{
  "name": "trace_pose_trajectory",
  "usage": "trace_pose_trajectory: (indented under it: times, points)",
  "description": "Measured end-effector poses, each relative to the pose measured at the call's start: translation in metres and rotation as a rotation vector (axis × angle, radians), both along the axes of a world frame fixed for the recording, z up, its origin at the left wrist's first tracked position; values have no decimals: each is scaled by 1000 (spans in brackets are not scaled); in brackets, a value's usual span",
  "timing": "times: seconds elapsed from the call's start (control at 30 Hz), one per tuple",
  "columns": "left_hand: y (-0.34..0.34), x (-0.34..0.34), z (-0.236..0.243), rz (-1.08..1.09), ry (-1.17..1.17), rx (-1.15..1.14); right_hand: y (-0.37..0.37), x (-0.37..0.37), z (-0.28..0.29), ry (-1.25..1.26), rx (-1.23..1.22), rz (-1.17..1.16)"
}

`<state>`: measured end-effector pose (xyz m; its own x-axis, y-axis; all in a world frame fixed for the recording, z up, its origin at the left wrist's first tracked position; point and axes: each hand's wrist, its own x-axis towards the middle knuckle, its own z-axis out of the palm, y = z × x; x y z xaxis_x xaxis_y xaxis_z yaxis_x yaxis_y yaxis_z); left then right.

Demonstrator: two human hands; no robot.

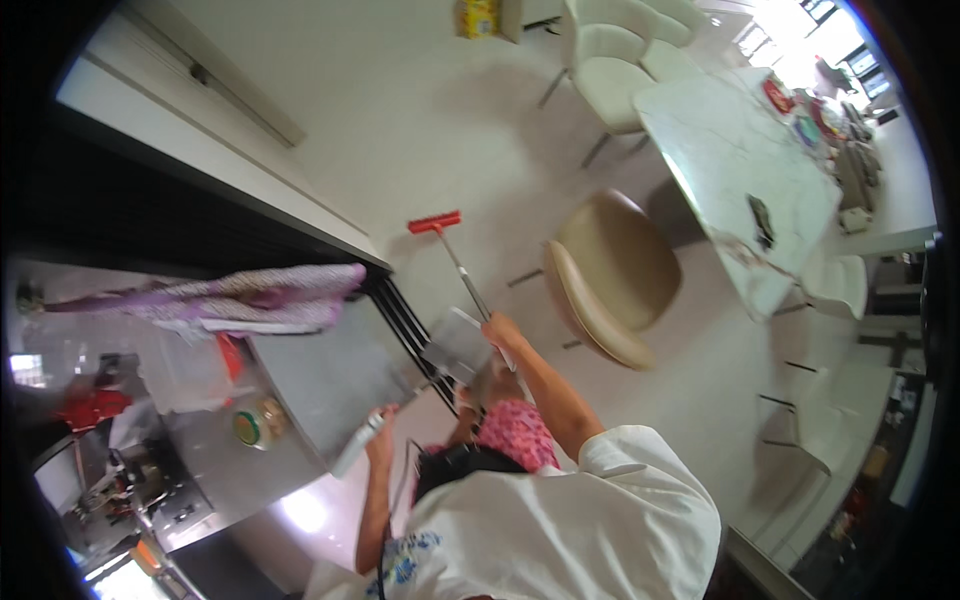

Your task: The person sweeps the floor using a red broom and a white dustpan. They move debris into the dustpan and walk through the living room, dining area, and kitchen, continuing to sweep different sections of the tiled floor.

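Note:
My right hand (500,331) is closed around the metal handle of a broom (462,270), whose red head (434,222) rests on the pale floor ahead. My left hand (382,428), lower and to the left, is closed around the white-and-metal handle of a dustpan. The grey pan (450,345) hangs just left of my right hand, over the floor beside a dark door track.
A beige chair (612,270) stands right of the broom, beside a marble table (720,150) ringed by white chairs (610,80). At left are a steel counter (300,380) with a jar (258,422) and a draped purple cloth (280,295). A white wall (200,150) runs along the upper left.

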<state>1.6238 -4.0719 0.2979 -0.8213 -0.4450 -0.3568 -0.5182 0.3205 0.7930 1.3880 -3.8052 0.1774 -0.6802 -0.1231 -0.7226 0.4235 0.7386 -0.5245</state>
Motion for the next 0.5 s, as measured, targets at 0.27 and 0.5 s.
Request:
trace_pose_trajectory:
  times: [0.27, 0.5]
  points:
    - [53, -8, 40, 262, 87, 44, -29, -35, -129, 126, 147, 126]
    - [58, 23, 42, 306, 151, 27, 62, 12, -41, -191, 321, 249]
